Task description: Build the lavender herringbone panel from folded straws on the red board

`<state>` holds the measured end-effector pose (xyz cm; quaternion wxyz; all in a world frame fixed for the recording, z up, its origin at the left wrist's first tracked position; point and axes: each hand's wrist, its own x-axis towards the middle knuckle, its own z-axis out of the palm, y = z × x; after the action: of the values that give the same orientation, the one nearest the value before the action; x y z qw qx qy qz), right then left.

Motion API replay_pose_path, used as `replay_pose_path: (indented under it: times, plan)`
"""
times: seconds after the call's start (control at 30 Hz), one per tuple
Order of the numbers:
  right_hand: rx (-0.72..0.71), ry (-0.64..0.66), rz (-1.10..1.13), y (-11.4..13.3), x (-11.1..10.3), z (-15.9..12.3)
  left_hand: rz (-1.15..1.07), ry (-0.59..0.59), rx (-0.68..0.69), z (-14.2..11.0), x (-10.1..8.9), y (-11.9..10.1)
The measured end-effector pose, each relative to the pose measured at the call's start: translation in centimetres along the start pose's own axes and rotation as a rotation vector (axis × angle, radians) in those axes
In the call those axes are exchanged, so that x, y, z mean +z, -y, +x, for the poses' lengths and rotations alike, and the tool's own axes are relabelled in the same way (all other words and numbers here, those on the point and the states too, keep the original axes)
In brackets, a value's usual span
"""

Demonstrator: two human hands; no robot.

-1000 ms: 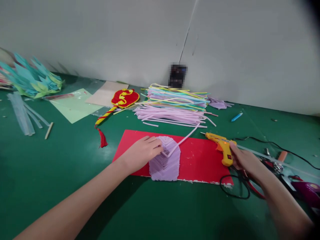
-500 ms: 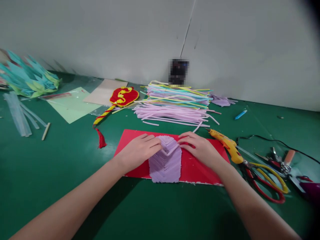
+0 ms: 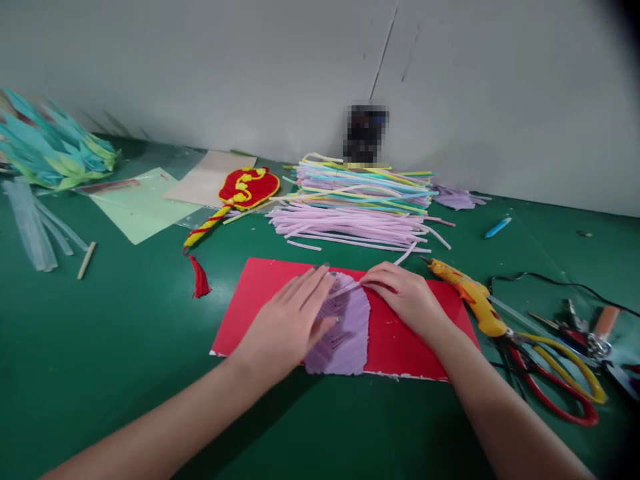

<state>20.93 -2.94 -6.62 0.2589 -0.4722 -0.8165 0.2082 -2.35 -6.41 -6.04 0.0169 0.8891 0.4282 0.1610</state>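
A red board [image 3: 260, 280] lies on the green table. On it sits a lilac piece [image 3: 350, 340] made of strips laid in a chevron pattern. My left hand [image 3: 295, 320] lies flat on the piece's left half, fingers stretched out. My right hand [image 3: 407, 297] rests on the board at the piece's upper right, fingertips pressing a lilac strip [image 3: 345, 291] down against the piece's top edge. That strip's far end runs on toward the pile behind [image 3: 407, 255].
A pile of lilac and coloured strips [image 3: 355, 207] lies behind the board. A yellow glue gun [image 3: 467, 293] and red-and-yellow scissors [image 3: 555, 377] lie to the right, with a black cable [image 3: 565, 287]. A red-and-yellow ornament with tassel [image 3: 240, 193], glue sticks [image 3: 35, 227] and teal paper leaves [image 3: 50, 150] lie left.
My right hand let go of the glue gun, which now lies on the table, and came to the lilac piece. My left hand went from curled to flat across the piece.
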Motion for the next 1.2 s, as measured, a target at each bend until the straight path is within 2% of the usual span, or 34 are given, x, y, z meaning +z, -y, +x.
replay_pose_path:
  times: [0.1, 0.17, 0.5, 0.9, 1.2]
  plan:
    - [-0.014, 0.014, -0.008, -0.1, 0.0, 0.0, -0.014, 0.088, -0.053, -1.2, 0.5, -1.9]
    - [-0.026, 0.020, -0.018, -0.1, 0.0, 0.0, -0.025, 0.127, -0.084, -1.6, 0.8, -2.4]
    - [-0.049, 0.040, -0.105, -0.7, -0.4, 0.6, -0.069, 0.163, -0.137, -1.8, 1.6, -2.0]
    - [-0.029, -0.003, -0.145, -1.1, -0.2, 0.6, -0.042, 0.189, -0.164, -1.3, 1.5, -1.9]
    - [-0.084, -0.059, -0.249, -1.0, 0.4, 0.5, -0.023, 0.207, -0.198, -1.3, 1.7, -2.0]
